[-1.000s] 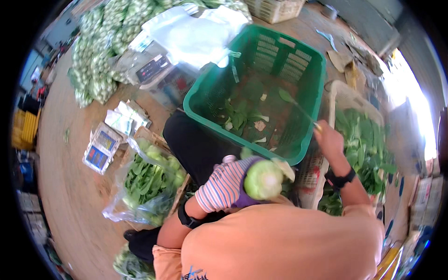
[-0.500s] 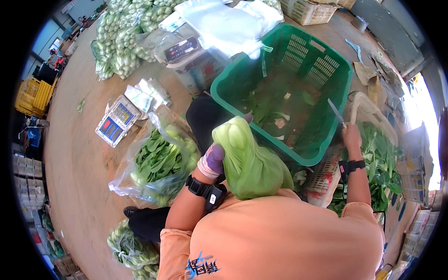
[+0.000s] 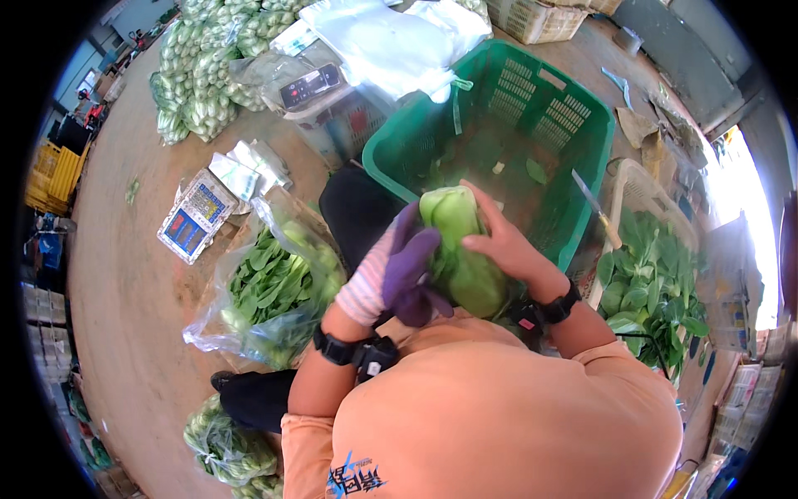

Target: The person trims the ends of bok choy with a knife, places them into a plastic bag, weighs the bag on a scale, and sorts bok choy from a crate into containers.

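Note:
A head of bok choy (image 3: 462,241) is held upright in front of my chest, pale stem end up, leaves down toward my shirt. My left hand (image 3: 411,270), in a purple glove with a striped cuff, grips its left side. Against its right side presses my bare right hand (image 3: 504,239), thumb across the front and fingers round the far side. The knife (image 3: 595,206) lies loose, its wooden handle by the leafy crate and its blade pointing to the green basket (image 3: 387,179). A few leaf scraps lie inside that basket.
An open clear bag of bok choy (image 3: 270,279) stands on my left, beside a scale (image 3: 197,218). On my right is a pale crate (image 3: 657,200) with leafy greens (image 3: 652,291). Filled bags (image 3: 193,79) are piled far left, and plastic bags (image 3: 374,37) top a tub (image 3: 345,125).
My right hand has let go of the knife, leaving it at the crate, and come across to the bok choy. The bok choy has shifted a little right and is now gripped from both sides.

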A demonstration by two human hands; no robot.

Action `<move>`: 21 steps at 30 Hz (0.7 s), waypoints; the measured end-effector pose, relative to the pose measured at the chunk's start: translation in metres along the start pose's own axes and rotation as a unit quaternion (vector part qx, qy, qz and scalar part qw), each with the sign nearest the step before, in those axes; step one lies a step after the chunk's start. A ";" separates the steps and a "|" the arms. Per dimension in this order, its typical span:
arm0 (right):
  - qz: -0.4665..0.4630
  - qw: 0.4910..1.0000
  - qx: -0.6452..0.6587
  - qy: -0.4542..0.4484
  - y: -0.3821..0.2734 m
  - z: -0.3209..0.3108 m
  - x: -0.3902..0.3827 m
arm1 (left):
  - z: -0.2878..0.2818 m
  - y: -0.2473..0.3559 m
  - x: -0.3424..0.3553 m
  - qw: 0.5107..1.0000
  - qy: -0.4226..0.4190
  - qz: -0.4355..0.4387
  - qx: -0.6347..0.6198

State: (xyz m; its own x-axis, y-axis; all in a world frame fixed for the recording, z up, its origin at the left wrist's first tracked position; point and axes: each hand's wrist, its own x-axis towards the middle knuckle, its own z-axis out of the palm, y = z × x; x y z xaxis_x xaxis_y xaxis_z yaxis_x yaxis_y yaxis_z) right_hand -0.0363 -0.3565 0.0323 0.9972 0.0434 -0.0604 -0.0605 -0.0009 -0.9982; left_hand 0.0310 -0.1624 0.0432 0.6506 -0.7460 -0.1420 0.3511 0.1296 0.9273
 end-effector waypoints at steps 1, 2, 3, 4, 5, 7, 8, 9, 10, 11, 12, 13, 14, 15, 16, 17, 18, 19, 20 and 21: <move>0.026 0.986 0.162 -0.016 0.005 0.001 0.004 | -0.013 -0.007 -0.006 0.999 -0.018 0.032 -0.036; 0.057 0.947 0.316 -0.019 0.013 -0.005 0.003 | -0.013 0.002 -0.015 0.997 -0.022 -0.008 -0.076; 0.116 0.919 0.375 -0.036 0.031 -0.017 0.006 | -0.012 0.010 -0.022 0.992 -0.023 -0.044 -0.115; 0.171 0.883 0.434 -0.056 0.051 -0.030 0.011 | -0.020 0.009 -0.026 0.994 -0.040 -0.059 -0.087; 0.205 0.862 0.459 -0.062 0.052 -0.029 0.013 | -0.028 0.003 -0.029 0.994 -0.053 -0.074 -0.056; 0.208 0.839 0.498 -0.072 0.049 -0.029 0.014 | -0.033 -0.009 -0.032 0.991 -0.080 -0.104 -0.028; 0.177 0.837 0.512 -0.080 0.047 -0.030 0.016 | -0.033 -0.012 -0.034 0.988 -0.094 -0.119 -0.013; 0.147 0.833 0.526 -0.088 0.043 -0.031 0.016 | -0.033 -0.014 -0.038 0.986 -0.104 -0.123 -0.038; 0.095 0.847 0.520 -0.058 0.030 -0.023 0.011 | -0.031 -0.011 -0.041 0.983 -0.116 -0.125 -0.062; 0.081 0.806 0.579 -0.091 0.021 -0.023 0.010 | -0.029 -0.010 -0.042 0.979 -0.130 -0.128 -0.087; 0.066 0.760 0.634 -0.125 0.015 -0.025 0.011 | -0.026 -0.010 -0.045 0.980 -0.115 -0.131 -0.095; 0.051 0.712 0.682 -0.156 0.010 -0.027 0.011 | -0.023 -0.010 -0.046 0.980 -0.103 -0.132 -0.104; -0.019 0.678 0.699 -0.225 0.022 -0.028 0.016 | -0.020 -0.010 -0.047 0.981 -0.091 -0.132 -0.113; -0.031 0.679 0.695 -0.234 0.028 -0.035 0.017 | -0.017 -0.011 -0.045 0.981 -0.078 -0.131 -0.122; -0.040 0.674 0.695 -0.245 0.028 -0.033 0.019 | -0.019 -0.012 -0.046 0.986 -0.068 -0.129 -0.084; -0.049 0.669 0.696 -0.256 0.026 -0.031 0.022 | -0.019 -0.011 -0.046 0.986 -0.067 -0.119 -0.093; -0.052 0.668 0.701 -0.244 0.022 -0.030 0.024 | -0.018 -0.010 -0.044 0.987 -0.065 -0.107 -0.102; -0.045 0.680 0.694 -0.233 0.021 -0.025 0.026 | -0.021 -0.009 -0.046 0.987 -0.058 -0.101 -0.107; -0.036 0.691 0.686 -0.225 0.021 -0.024 0.028 | -0.025 -0.014 -0.044 0.995 -0.048 -0.074 -0.043; -0.026 0.703 0.677 -0.218 0.019 -0.024 0.031 | -0.027 -0.012 -0.046 0.997 -0.030 -0.063 -0.039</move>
State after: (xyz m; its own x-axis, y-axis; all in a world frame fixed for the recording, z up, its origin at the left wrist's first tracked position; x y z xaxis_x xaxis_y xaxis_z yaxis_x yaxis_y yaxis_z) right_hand -0.0057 -0.3787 0.0116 0.9095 0.3109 0.2760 -0.3050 0.9501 -0.0652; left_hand 0.0154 -0.1122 0.0290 0.5574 -0.7973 -0.2317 0.4793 0.0812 0.8739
